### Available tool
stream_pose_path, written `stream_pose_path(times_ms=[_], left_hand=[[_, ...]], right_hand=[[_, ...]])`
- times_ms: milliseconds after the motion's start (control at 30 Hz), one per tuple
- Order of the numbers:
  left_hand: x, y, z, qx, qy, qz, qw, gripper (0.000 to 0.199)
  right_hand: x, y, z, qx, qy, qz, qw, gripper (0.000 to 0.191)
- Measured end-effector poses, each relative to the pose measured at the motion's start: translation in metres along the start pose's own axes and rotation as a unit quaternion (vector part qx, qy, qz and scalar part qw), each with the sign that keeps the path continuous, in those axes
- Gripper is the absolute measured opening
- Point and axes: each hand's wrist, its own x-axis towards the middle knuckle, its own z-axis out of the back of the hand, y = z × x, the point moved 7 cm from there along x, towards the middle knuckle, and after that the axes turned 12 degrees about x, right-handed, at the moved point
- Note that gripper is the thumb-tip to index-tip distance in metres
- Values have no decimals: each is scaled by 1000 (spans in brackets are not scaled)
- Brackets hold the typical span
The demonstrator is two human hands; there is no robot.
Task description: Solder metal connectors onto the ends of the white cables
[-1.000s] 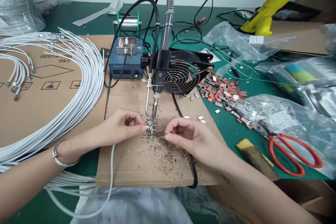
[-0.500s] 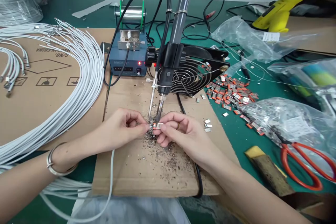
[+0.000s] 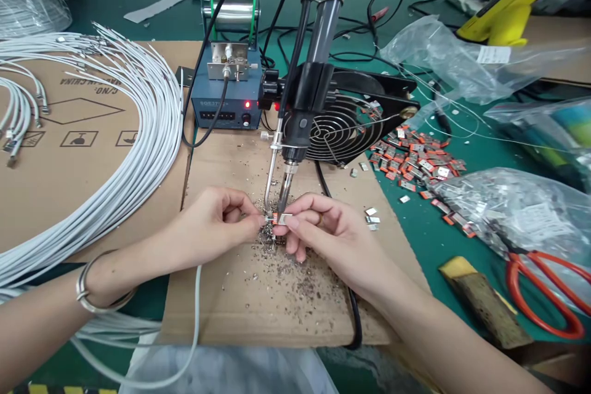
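Between the thumb and fingers of my left hand (image 3: 226,221) is the end of a white cable (image 3: 197,301), whose length hangs down below the wrist and loops to the lower left. My right hand (image 3: 327,228) pinches a small USB connector (image 3: 285,219) with an orange insert and a metal shell. Cable end and connector meet under the tip of the soldering iron (image 3: 287,178), which is clamped in a stand. Beside the iron, the thin metal solder feed tube (image 3: 270,181) points at the same spot. Fingers hide part of the joint.
A cardboard sheet (image 3: 221,314) strewn with solder bits lies below. Left is a bundle of white cables (image 3: 157,135); behind stand a blue solder feeder (image 3: 226,101) and a black fan (image 3: 332,129). Right are piled orange connectors (image 3: 415,157), red-handled scissors (image 3: 545,295) and plastic bags (image 3: 530,209).
The view has shifted slightly, so the iron, fan and right-hand items appear a little farther right. Both hands keep their grips at the iron tip.
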Motion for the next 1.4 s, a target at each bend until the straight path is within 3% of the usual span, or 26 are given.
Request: stream_pose_path(times_ms=[800, 1400], left_hand=[[-3, -4, 5, 47, -28, 10, 998, 17], [-9, -8, 3, 43, -25, 23, 998, 18]], right_hand=[[-2, 8, -3, -22, 2, 47, 999, 13], [-4, 7, 1, -36, 7, 28, 999, 12]])
